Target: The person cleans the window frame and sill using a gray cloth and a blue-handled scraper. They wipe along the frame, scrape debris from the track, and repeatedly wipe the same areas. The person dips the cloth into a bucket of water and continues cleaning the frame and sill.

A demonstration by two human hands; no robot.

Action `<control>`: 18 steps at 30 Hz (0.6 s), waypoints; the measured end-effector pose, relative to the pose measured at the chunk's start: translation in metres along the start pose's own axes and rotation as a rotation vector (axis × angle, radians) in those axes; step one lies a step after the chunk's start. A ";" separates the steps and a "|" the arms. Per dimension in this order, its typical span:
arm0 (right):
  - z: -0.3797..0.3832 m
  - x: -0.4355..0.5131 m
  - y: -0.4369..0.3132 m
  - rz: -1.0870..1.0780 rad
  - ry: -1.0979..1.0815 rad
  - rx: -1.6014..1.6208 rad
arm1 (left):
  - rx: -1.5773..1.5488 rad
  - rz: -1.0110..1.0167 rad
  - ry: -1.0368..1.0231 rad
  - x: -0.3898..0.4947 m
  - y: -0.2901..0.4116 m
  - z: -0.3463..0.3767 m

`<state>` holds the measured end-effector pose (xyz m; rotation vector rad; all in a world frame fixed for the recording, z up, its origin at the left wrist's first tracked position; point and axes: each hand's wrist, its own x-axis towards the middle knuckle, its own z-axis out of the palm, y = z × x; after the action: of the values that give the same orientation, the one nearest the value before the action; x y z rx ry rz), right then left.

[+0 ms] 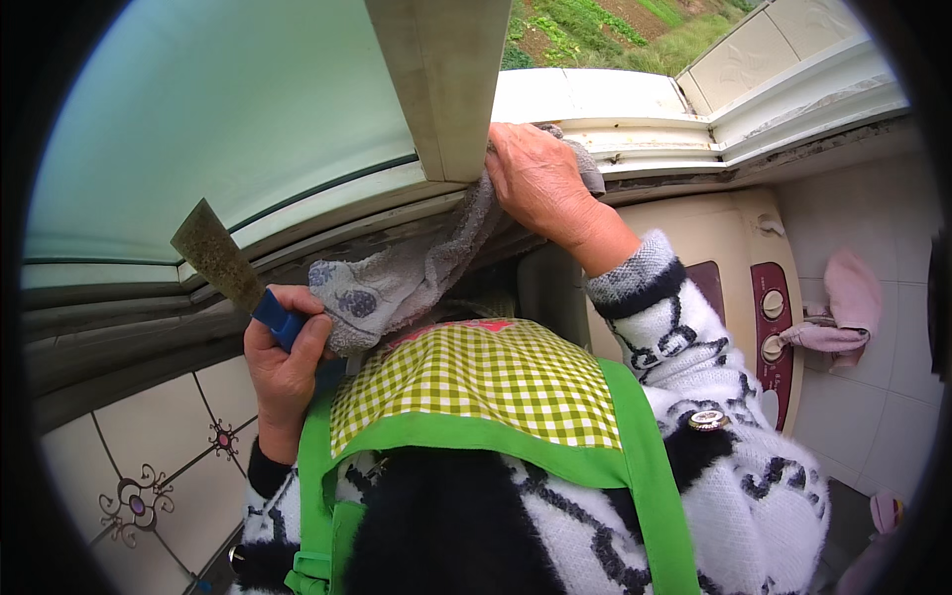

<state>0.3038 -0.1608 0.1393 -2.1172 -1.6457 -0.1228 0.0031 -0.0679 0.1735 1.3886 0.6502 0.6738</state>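
Note:
My left hand [286, 357] grips the blue handle of a scraper [223, 260], whose broad, stained metal blade points up and to the left in front of the window glass. A worn grey towel [379, 294] hangs from beside that hand up to my right hand [539, 182]. My right hand is closed over the towel's far part on the window track, against the edge of the sliding window frame [446, 89]. Its fingertips are partly hidden. The white window track [639, 145] to the right bears dirt marks.
A cream washing machine [744, 223] with dark red control panels stands below the sill at right. A pink cloth [848, 305] hangs by its knobs. Frosted glass [223, 111] fills the upper left. Patterned wall tiles [149, 446] lie at lower left.

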 end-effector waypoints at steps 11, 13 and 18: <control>-0.035 0.004 0.014 0.360 0.473 1.621 | -0.042 0.041 -0.045 0.011 0.007 -0.003; -0.064 -0.010 0.029 0.363 0.604 1.532 | -0.049 0.054 -0.070 0.012 0.011 -0.002; -0.106 -0.045 0.073 0.295 0.536 0.154 | -0.116 0.015 -0.198 0.014 0.009 0.009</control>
<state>0.3807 -0.2574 0.1972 -1.9592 -0.9945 -0.4146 0.0189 -0.0624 0.1825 1.3336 0.4376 0.5675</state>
